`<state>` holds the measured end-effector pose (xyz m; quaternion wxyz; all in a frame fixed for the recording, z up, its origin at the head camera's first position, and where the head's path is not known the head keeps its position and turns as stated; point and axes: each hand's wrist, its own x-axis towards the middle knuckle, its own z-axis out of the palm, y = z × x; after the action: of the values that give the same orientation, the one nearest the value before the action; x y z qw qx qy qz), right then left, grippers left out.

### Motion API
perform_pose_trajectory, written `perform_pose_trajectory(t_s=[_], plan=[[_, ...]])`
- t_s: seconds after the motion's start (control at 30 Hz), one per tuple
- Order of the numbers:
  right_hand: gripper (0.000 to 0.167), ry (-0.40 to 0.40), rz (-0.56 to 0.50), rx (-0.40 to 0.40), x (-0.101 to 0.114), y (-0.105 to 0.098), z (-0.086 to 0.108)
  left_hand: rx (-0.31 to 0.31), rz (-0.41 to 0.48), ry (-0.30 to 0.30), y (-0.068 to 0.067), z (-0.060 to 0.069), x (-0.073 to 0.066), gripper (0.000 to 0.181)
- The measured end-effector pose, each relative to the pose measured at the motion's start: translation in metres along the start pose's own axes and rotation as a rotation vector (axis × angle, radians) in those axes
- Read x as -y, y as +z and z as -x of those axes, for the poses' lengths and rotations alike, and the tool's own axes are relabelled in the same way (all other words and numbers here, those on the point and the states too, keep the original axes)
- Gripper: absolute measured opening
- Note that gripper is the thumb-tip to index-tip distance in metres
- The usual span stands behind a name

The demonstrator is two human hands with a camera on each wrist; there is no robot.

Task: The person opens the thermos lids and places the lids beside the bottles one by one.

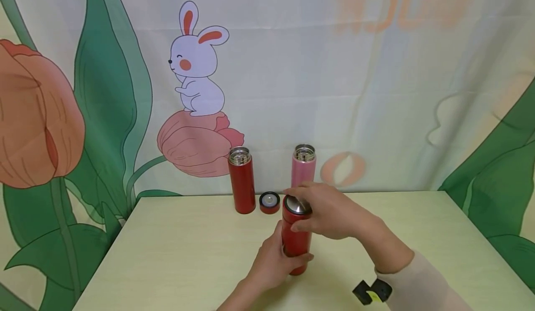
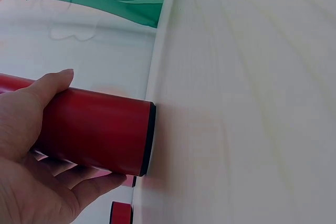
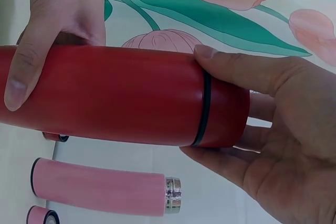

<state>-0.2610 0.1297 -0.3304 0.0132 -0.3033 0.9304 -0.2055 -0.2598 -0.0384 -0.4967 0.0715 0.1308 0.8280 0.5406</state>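
A red thermos flask (image 1: pixel 296 239) with its lid (image 1: pixel 297 205) on stands upright in front of me. My left hand (image 1: pixel 271 261) grips its lower body, thumb on one side and fingers on the other, as the left wrist view also shows. Around the lid, my right hand (image 1: pixel 334 211) has its thumb and fingers curled. A black ring (image 3: pixel 203 109) marks the seam between lid and body in the right wrist view. The flask's base (image 2: pixel 149 140) is at the tabletop; whether it touches cannot be made out.
Behind, a lidless red flask (image 1: pixel 242 185) and a lidless pink flask (image 1: pixel 303 169) stand near the table's back edge. A loose red lid (image 1: pixel 269 203) lies between them. One pink lid (image 3: pixel 39 215) shows beside the pink flask. A printed cloth (image 1: pixel 267 69) hangs behind the table (image 1: pixel 175 255).
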Motion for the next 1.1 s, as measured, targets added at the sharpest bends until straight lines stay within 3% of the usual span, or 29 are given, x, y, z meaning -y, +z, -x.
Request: perform_pose_trajectory(t_s=[0.67,1.1], plan=[[0.064,-0.152,-0.225,0.086,-0.02,-0.003,-0.002,0.012,0.006,0.014,-0.001,-0.001,0.001,0.074],[0.074,-0.139,-0.331,0.071,-0.024,0.001,-0.002,0.003,0.004,0.027,-0.001,-0.002,0.0,0.073]])
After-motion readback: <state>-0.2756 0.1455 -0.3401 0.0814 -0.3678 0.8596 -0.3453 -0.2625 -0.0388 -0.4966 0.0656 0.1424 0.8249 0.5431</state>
